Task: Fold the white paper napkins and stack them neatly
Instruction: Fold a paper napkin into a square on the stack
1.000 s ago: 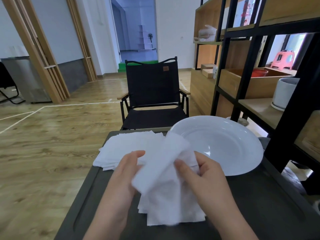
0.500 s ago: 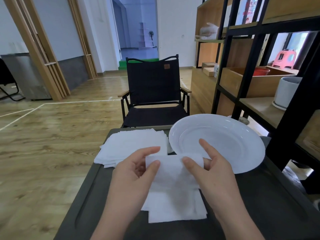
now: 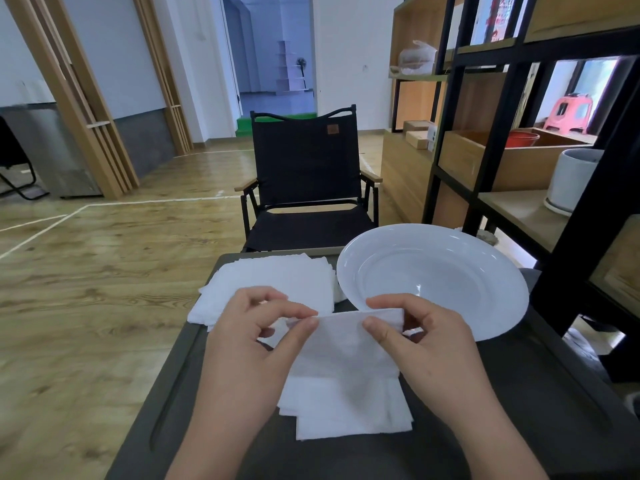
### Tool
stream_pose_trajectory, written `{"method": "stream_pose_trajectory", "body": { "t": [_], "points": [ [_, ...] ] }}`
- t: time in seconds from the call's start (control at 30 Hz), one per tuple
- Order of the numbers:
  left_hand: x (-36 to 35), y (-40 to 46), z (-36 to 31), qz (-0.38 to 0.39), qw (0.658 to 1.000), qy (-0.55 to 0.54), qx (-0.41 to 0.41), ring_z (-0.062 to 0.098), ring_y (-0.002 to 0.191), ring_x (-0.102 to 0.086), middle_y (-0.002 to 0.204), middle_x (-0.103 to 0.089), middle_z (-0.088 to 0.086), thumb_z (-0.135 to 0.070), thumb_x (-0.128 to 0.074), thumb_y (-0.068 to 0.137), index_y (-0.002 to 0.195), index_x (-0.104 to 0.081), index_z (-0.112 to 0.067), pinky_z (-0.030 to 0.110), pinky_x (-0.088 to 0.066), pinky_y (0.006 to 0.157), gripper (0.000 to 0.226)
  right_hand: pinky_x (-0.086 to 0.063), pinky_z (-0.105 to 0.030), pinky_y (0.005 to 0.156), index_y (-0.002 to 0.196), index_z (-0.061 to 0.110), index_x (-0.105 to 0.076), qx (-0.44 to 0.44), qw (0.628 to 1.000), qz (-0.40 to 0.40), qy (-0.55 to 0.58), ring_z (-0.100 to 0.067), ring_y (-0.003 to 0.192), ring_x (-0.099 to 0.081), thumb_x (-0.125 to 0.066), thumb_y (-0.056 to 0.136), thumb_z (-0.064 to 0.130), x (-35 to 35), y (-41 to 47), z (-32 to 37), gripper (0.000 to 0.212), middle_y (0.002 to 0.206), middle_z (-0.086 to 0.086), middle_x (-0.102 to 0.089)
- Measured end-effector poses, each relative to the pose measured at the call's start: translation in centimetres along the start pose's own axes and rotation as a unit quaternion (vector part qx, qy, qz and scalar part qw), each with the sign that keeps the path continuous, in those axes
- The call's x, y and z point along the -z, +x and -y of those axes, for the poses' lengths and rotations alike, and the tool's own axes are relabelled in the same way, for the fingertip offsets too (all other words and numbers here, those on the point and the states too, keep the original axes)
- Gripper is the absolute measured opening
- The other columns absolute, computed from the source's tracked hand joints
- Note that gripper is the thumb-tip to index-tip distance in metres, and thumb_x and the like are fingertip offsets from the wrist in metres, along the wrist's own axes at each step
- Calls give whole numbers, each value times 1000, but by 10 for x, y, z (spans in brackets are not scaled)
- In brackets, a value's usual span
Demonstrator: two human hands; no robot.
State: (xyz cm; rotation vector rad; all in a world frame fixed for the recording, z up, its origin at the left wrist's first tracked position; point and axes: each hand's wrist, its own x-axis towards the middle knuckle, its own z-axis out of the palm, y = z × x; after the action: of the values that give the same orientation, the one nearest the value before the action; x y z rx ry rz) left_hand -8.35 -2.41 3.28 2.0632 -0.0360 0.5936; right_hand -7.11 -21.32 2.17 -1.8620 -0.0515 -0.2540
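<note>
Two hands yours: left hand (image 3: 249, 344) and right hand (image 3: 429, 348) pinch folded napkin (image 3: 341, 344) above folded stack (image 3: 346, 410), beside white plate (image 3: 485, 299).

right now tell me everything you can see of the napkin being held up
The held napkin is white, soft paper with a faintly textured surface, folded to a rectangle. The left hand and right hand pinch its top corners between thumb and fingers. It hangs tilted above the stack of folded napkins on the dark table, its lower edge apparently meeting that stack.

Left hand (image 3: 249, 344), right hand (image 3: 429, 344): bare forearms, no sleeves, short nails.
</note>
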Motion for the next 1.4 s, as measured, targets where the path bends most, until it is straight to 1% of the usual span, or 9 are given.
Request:
{"method": "stream_pose_trajectory", "body": {
  "t": [0.2,0.27,0.4,0.53,0.63,0.73,0.93,1.17,1.4],
  "points": [
    [6,0,-10,82,974,-176,113,12,86,-71,93,-74,-10,-35,-68,81,89,-68,-32,28,-57,73,9,-51,-19,69,80,30,-76,-30,996,57,66,1,81,-68,-71,85,29,5,-1,7,7,91,19,-72],
    [4,-1,-5,84,976,-136,148,13,81,-72,83,-76,-5,-29,-65,88,88,-70,-24,28,-54,74,7,-53,-20,61,82,23,-76,-64,993,59,84,-5,74,-71,-67,89,26,2,-3,10,12,82,8,-77],
    [-2,-1,10,67,975,-1,213,11,76,-69,74,-74,-3,-34,-66,87,79,-71,-25,26,-48,65,13,-58,-32,75,80,24,-77,-103,994,18,-16,-15,76,-72,-67,88,25,-7,-2,-1,12,75,3,-76],
    [-8,-6,15,102,958,150,223,3,59,-57,62,-62,-10,-38,-67,82,67,-68,-26,20,-36,49,19,-40,-7,50,61,26,-64,-93,984,0,-150,3,51,-55,-68,86,26,-15,-1,-10,25,49,14,-58],
    [-11,-9,17,90,949,214,214,5,65,-59,65,-62,-12,-40,-66,79,66,-64,-25,23,-39,52,20,-41,-11,57,88,23,-74,-101,970,11,-222,0,70,-60,-68,86,31,-21,-4,-14,10,73,13,-66],
    [-12,-11,18,78,944,253,200,7,77,-60,76,-63,-10,-43,-66,80,76,-61,-26,22,-37,57,18,-46,-17,76,112,26,-71,-113,962,7,-247,-10,96,-64,-70,84,34,-21,-5,-17,29,103,8,-70],
    [-13,-10,15,117,927,277,224,11,77,-63,73,-65,-10,-43,-66,81,71,-61,-26,24,-41,60,20,-47,-21,71,104,26,-70,-125,960,15,-250,-8,84,-61,-60,90,37,-14,-6,-16,20,90,12,-65],
    [-8,-8,10,73,954,206,204,4,67,-56,71,-63,-7,-36,-61,88,76,-60,-21,22,-37,53,19,-56,-34,73,93,4,-73,-135,954,13,-267,-25,88,-69,-59,89,33,-13,-4,-15,32,91,-11,-75],
    [1,-6,-12,78,976,-82,186,-1,55,-58,79,-75,-2,-16,-66,88,86,-60,-28,10,-39,49,14,-58,-36,76,79,6,-75,-156,975,46,-150,-20,66,-69,-58,90,39,-2,-3,-9,38,76,-11,-74]
  ]
}}
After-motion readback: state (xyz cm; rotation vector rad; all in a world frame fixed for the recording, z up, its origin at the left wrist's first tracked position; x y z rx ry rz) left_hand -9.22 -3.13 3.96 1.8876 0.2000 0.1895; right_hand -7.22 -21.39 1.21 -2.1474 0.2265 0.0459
